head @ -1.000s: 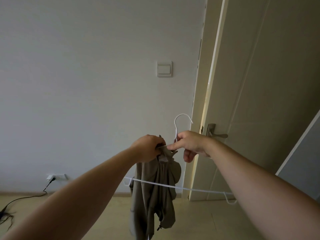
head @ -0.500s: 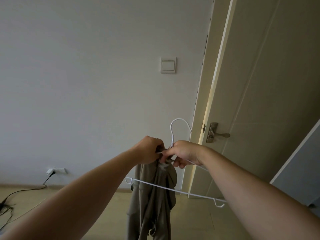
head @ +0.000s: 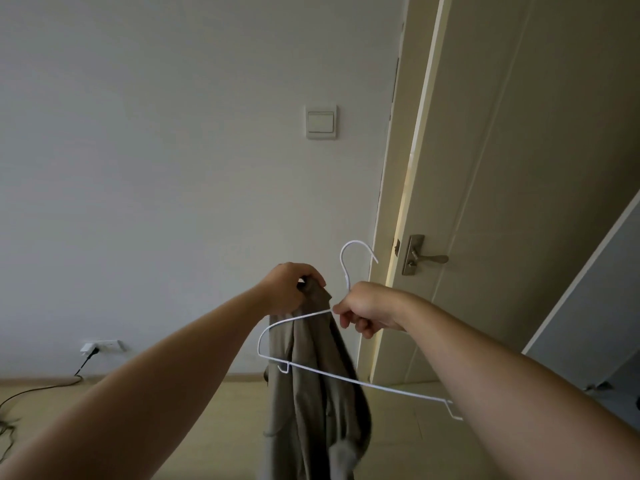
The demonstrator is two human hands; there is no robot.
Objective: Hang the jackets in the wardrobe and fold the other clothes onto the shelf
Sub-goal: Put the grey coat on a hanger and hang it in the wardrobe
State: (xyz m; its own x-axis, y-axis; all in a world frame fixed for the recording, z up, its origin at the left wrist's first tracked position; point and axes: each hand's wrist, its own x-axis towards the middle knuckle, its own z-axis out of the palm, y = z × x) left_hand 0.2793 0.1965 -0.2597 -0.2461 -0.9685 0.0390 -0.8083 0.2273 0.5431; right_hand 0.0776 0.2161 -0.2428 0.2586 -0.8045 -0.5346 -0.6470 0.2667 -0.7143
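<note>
A khaki jacket [head: 311,393] hangs bunched in mid-air in front of me. My left hand [head: 287,289] grips its top edge from above. My right hand [head: 370,310] pinches a white wire hanger [head: 346,375] at the neck below its hook. The hanger's left shoulder lies across the front of the jacket, and its bottom bar runs down to the right past my right forearm. The jacket's lower part runs out of the frame.
A pale wall with a light switch [head: 321,121] faces me. A cream door [head: 519,202] with a metal lever handle [head: 424,258] stands ajar at the right. A wall socket [head: 100,346] with a black cable sits low left. A grey panel [head: 595,323] is at far right.
My hands have moved apart. The right hand has drawn the hanger rightwards, so its left shoulder now lies across the front of the jacket. The left hand keeps its grip on the jacket top.
</note>
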